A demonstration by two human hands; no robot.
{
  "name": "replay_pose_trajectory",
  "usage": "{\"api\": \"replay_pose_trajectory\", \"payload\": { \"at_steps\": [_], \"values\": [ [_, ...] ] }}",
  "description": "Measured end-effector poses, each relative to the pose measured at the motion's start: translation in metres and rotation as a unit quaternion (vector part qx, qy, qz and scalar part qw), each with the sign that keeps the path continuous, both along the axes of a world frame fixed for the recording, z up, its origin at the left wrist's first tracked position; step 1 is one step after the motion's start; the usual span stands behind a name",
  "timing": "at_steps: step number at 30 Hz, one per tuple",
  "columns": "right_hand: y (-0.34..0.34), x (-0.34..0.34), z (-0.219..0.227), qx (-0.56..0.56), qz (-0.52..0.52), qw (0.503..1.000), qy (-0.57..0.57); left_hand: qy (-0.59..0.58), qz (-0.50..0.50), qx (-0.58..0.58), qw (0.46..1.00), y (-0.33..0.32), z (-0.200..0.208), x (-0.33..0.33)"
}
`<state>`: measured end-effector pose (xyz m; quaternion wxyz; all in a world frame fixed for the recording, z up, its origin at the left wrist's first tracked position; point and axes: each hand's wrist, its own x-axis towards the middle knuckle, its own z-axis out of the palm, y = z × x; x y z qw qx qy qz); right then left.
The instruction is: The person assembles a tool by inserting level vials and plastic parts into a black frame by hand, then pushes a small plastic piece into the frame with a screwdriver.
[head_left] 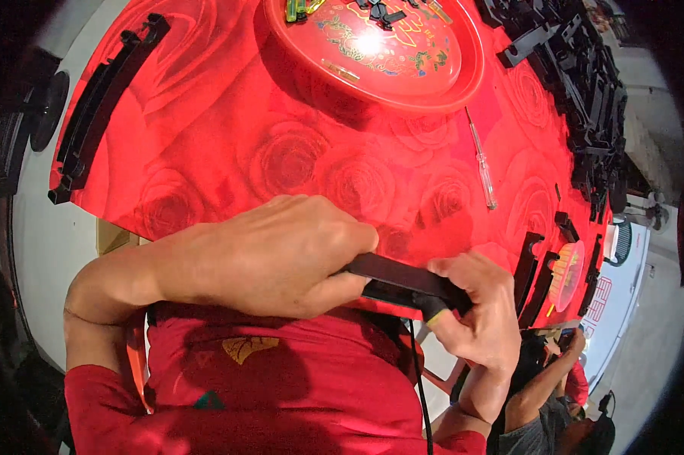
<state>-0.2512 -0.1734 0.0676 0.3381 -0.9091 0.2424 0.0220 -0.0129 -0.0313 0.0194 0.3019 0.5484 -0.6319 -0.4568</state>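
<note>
A black, bar-shaped plastic part (404, 274) is held level between my two hands, just over the near edge of the table. My left hand (304, 254) is closed round its left end, fingers folded over the top. My right hand (482, 303) grips the opposite end, with the thumb underneath and the fingers curled at the far side. A black cover with a yellow rim (434, 309) sits on the right thumb. Both ends of the part are hidden by my hands.
A red patterned tray (403, 95) holds small black and yellow-green pieces. Beyond my right hand lies a clear-handled screwdriver (484, 178). A long black part (103, 114) rests at left; black parts (585, 98) pile up at right, above a pink basket (577, 277). Another person's arm (543, 387) shows lower right.
</note>
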Motion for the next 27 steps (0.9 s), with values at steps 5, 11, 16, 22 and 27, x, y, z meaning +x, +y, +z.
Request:
{"api": "replay_pose_trajectory", "payload": {
  "at_steps": [5, 11, 16, 22, 27],
  "values": [
    [-0.005, 0.004, -0.009, 0.020, 0.039, 0.997, 0.060, -0.004, -0.006, 0.017, 1.000, 0.000, -0.002, -0.006],
    [0.002, 0.001, -0.021, 0.025, 0.038, 0.999, 0.030, -0.003, -0.026, 0.024, 0.999, 0.000, -0.005, -0.006],
    [0.004, 0.007, -0.021, 0.002, 0.038, 0.999, 0.029, -0.010, -0.021, 0.057, 0.998, 0.001, -0.002, -0.008],
    [0.008, 0.016, -0.022, -0.017, 0.005, 0.999, 0.035, -0.014, -0.008, 0.067, 0.998, 0.004, 0.003, -0.007],
    [0.012, 0.017, -0.025, -0.024, -0.004, 0.999, 0.028, -0.027, 0.007, 0.055, 0.998, 0.007, 0.002, -0.010]
  ]
}}
